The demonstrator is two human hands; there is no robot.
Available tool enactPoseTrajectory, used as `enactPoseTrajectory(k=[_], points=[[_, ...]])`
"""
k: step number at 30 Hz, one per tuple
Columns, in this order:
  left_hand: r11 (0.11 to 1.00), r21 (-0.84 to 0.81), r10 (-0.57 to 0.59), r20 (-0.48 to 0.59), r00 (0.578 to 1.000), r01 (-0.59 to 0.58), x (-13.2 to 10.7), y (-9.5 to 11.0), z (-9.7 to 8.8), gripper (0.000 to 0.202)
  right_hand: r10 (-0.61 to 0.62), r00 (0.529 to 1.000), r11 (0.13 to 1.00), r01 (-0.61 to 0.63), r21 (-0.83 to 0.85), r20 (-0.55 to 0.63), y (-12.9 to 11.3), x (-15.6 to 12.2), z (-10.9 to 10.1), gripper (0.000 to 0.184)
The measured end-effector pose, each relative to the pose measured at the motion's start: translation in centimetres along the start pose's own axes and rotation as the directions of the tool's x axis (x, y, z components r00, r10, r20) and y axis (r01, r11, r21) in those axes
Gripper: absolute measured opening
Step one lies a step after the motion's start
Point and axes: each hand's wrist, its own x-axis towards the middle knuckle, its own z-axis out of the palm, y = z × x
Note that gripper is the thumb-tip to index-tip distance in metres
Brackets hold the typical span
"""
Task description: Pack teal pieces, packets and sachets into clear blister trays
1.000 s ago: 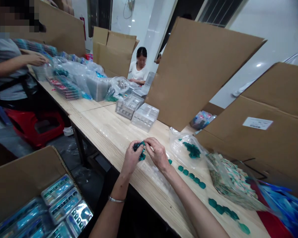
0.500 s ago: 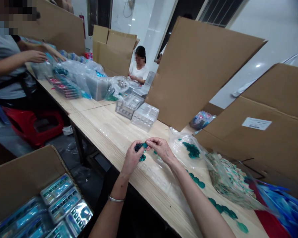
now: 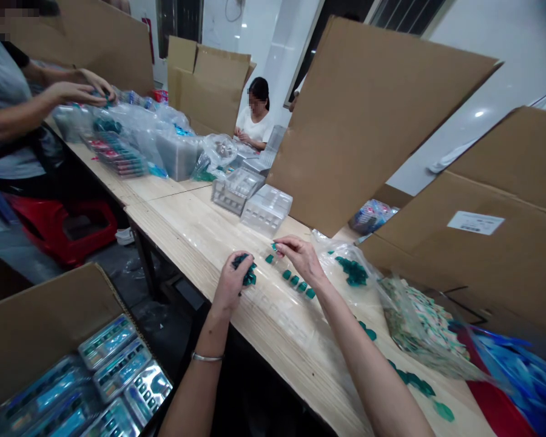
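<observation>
Left hand (image 3: 227,282) curled above the table's near edge, thumb folded across: through the head camera I see it gathering a clump of green pieces (image 3: 248,273) — glossy, nearly black-teal where they overlap, brighter at the edges. Farther out, the right hand (image 3: 303,257) pinches a single green piece (image 3: 274,246) between thumb and fingertips, just past the end of a short row. That row (image 3: 294,280) lies along the pale wooden table (image 3: 164,212): small, angular green shapes, four close together and one set apart, nearest the pinching fingers. From where I watch, their finer surface is too small to read. Beyond the right wrist, a clear bag (image 3: 346,249) holds a heap of similar green (image 3: 355,272), darker in the mass. More pieces (image 3: 418,383) trail past the right forearm — some overlapping, the last one (image 3: 444,411) lighter and flat-looking. Clear plastic trays (image 3: 266,209) stand farther off, ahead of both hands.
</observation>
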Motion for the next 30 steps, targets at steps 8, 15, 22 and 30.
enactPoseTrajectory(k=[8, 15, 22, 30], points=[[0.971, -0.239, -0.023, 0.025, 0.999, 0.028, 0.8, 0.8, -1.4, 0.035, -0.151, 0.982, 0.926, 0.182, -0.33, 0.117, 6.6, 2.3, 2.1, 0.015], [0.915, -0.388, -0.098, 0.056, 0.994, 0.112, 1.2, 0.8, -1.5, 0.027, -0.165, 0.963, 0.877, 0.242, -0.416, 0.212, 8.2, 2.5, 3.5, 0.012], [0.885, -0.449, -0.121, 0.035, 0.992, 0.123, 1.2, 0.6, -1.1, 0.024, -0.095, 0.985, 0.898, 0.147, -0.415, 0.145, 5.5, 2.5, 3.3, 0.02], [0.942, -0.333, -0.013, 0.061, 0.998, 0.032, 0.9, 0.0, -0.3, 0.028, 0.14, 0.945, 0.989, -0.144, -0.008, 0.296, -1.8, 1.7, 5.0, 0.022]])
